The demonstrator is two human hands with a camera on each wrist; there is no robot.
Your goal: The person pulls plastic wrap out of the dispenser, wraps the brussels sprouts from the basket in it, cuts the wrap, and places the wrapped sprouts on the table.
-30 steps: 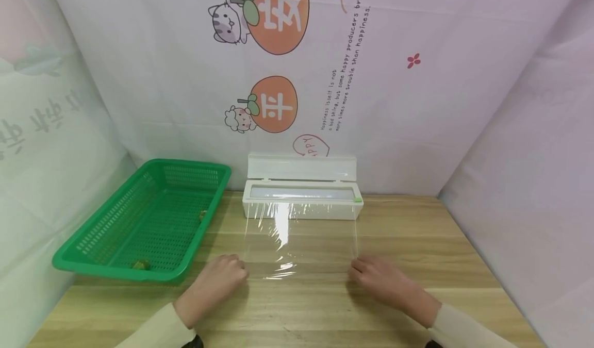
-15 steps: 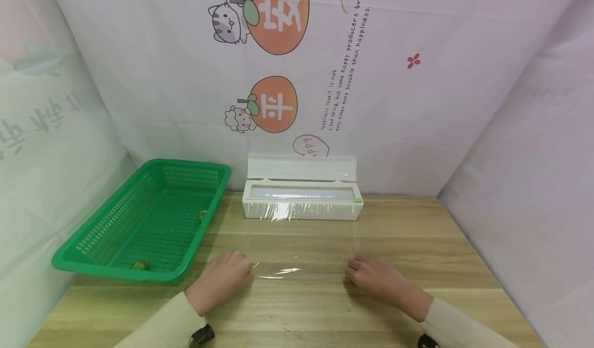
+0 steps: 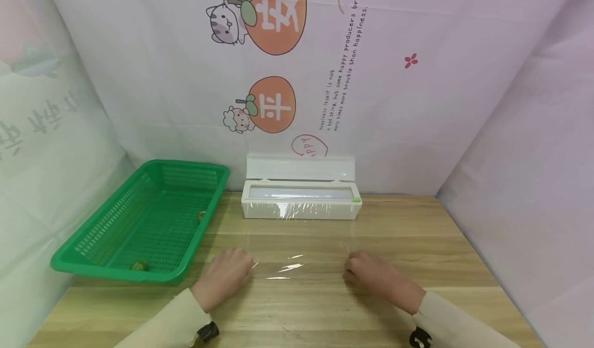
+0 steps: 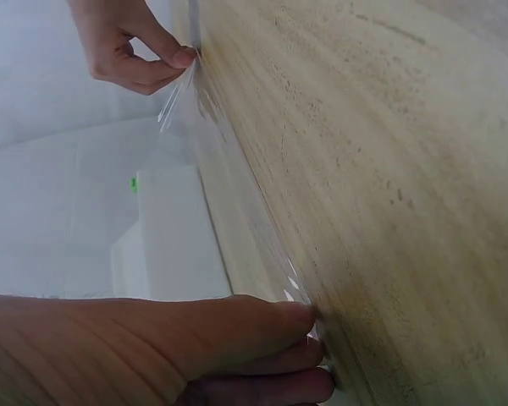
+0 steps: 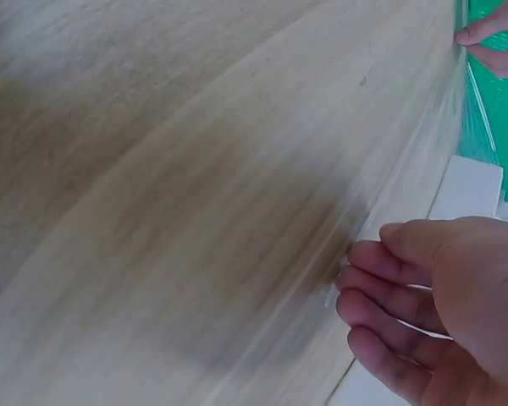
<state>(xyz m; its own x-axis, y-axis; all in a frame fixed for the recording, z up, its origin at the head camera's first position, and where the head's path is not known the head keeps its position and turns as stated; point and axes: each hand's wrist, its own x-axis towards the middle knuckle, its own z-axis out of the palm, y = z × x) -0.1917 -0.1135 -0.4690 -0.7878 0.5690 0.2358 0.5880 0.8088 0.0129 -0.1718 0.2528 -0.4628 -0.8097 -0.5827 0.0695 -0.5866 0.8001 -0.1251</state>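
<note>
A sheet of clear plastic wrap stretches from a white dispenser box toward the near side of the table. My left hand pinches the sheet's near left corner between thumb and fingers, as the left wrist view also shows. At the near right corner my right hand pinches the wrap; in the right wrist view its thumb and index finger meet at the film edge. The box lid stands raised, and a roll shows inside. A small green piece sits on the box's right front rim.
To the left stands a green perforated basket with a few small brownish-yellow things in it, their kind unclear. The wooden table ends at white printed cloth behind and at both sides.
My left hand has shifted slightly right and my right hand slightly left. The wrap between them has slackened, and its glare has shrunk. The box and basket stay in place.
</note>
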